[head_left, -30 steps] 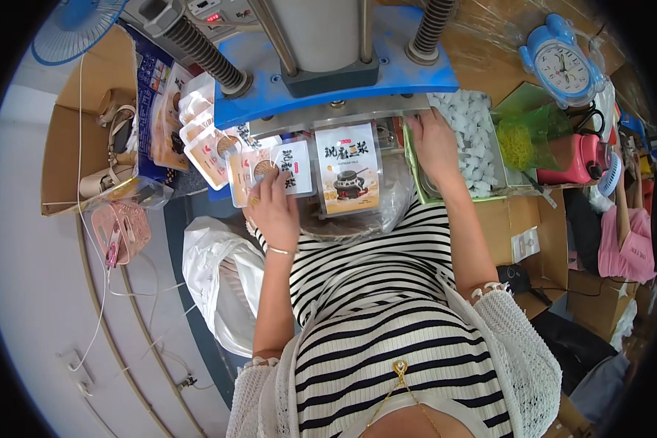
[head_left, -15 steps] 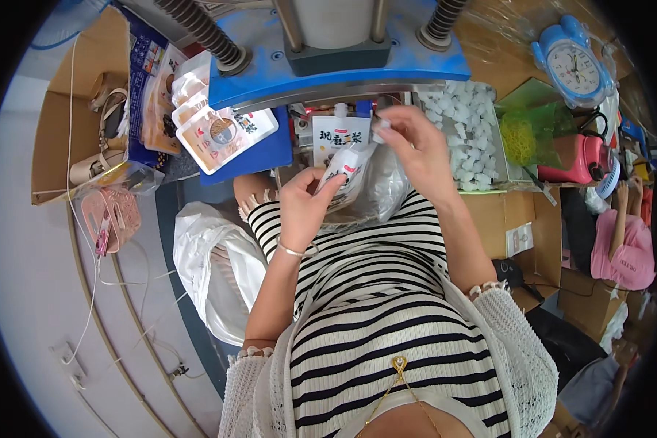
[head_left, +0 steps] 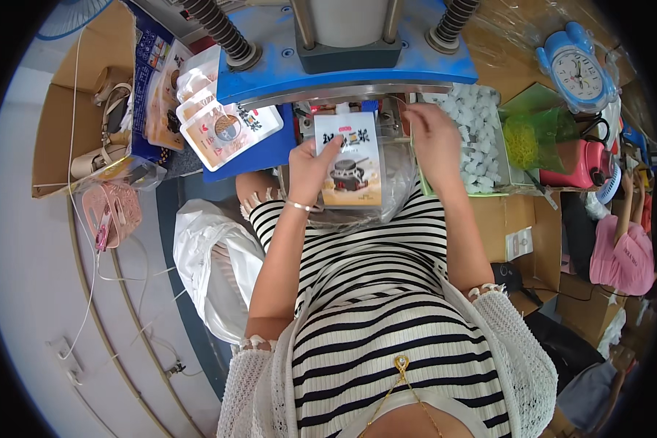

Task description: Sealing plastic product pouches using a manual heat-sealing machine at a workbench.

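Observation:
My left hand (head_left: 312, 169) grips the left edge of a white and tan flat pouch (head_left: 352, 171), thumb on its front, over my lap. The pouch has dark lettering and a picture of a dark pot-like thing. A white spout (head_left: 342, 108) shows just above its top edge; which pouch it belongs to I cannot tell. To the right, my right hand (head_left: 439, 142) is at the left edge of a tray (head_left: 498, 191) heaped with small white plastic pieces (head_left: 474, 135). Its fingers are curled together, and whatever they may hold is hidden.
A blue press (head_left: 343, 69) with springs stands ahead of my hands. Printed pouches (head_left: 230, 139) lie stacked at the left on a blue surface, beside a cardboard box (head_left: 87, 95). A blue alarm clock (head_left: 578, 73) and a pink container (head_left: 573, 162) stand right. A person in pink (head_left: 624, 252) works farther right.
The pouch in my left hand was tilted and bent; now it faces up flat. My right hand has moved right, away from the pouch to the tray. The white piece at its fingertips no longer shows.

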The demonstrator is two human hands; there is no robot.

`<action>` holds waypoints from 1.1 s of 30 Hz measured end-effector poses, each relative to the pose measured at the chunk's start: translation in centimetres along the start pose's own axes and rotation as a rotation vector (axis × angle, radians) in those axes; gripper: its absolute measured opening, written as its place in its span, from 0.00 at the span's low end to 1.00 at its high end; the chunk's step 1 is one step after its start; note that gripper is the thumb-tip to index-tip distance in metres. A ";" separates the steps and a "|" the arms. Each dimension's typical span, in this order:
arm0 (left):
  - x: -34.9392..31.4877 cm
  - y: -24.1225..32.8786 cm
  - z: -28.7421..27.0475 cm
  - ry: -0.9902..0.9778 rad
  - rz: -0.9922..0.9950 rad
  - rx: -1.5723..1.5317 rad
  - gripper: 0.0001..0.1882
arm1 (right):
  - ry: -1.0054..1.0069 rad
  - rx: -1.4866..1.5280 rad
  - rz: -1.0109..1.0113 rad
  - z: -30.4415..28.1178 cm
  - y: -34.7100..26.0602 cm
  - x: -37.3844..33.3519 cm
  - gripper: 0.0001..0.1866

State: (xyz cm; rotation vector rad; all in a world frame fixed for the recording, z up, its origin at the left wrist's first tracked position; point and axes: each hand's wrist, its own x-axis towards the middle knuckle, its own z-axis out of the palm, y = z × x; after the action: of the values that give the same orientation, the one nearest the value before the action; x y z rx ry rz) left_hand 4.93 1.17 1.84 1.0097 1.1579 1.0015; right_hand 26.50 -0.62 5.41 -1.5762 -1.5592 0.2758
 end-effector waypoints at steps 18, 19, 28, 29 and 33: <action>-2.7 -0.7 -5.0 0.446 0.852 1.316 0.14 | -0.067 -0.212 0.192 -1.2 5.3 -0.5 0.13; -2.5 -0.4 -5.5 0.421 0.824 1.244 0.12 | -0.073 -0.212 0.188 -1.3 5.0 -0.6 0.13; -6.3 5.7 -3.4 0.116 0.449 0.607 0.08 | -0.099 0.507 0.138 -2.2 -2.6 -0.6 0.09; -6.5 5.6 -2.3 0.108 0.400 0.637 0.08 | -0.197 0.381 -0.126 -2.1 -3.6 -0.4 0.08; -5.7 4.1 0.3 -0.053 0.276 0.492 0.10 | -0.471 0.051 -0.408 -2.1 -5.3 1.4 0.09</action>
State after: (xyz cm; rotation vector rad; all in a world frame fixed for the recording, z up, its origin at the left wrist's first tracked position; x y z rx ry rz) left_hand 4.17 -3.37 7.14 1.6123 1.2745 0.9116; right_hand 24.50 -1.14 10.94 -1.1642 -2.1738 0.4762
